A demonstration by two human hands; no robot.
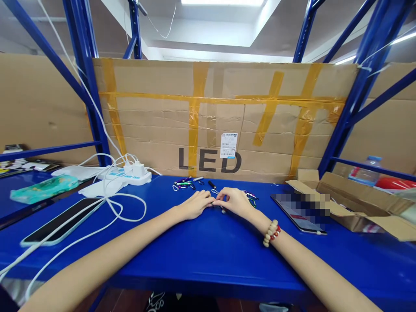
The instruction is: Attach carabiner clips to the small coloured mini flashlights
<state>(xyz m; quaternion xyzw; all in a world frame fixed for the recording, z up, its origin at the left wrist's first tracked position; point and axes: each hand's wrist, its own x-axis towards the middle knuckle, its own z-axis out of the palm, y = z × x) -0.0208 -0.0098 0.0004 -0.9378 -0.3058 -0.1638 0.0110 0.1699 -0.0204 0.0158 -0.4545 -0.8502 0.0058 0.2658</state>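
Over the middle of the blue table, my left hand [196, 204] and my right hand [234, 202] meet at their fingertips. Between them is a small dark item [213, 202], mostly covered by the fingers, and a small metallic piece [223, 210] shows just under my right fingers. My right thumb and index finger are pinched together. The left fingers are bent and pressed close to the same spot. Behind my left hand lies a group of small coloured tubes with clips [183, 182]. A black tube [212, 184] lies between the hands, farther back. More purple and green ones [251, 196] lie beyond my right wrist.
White cables [115, 216] loop over a phone [61, 222] and a power strip [131, 174] at the left. A tablet [297, 213] and an open cardboard box [352, 203] stand at the right. Taped cardboard [156, 125] closes off the back between blue posts.
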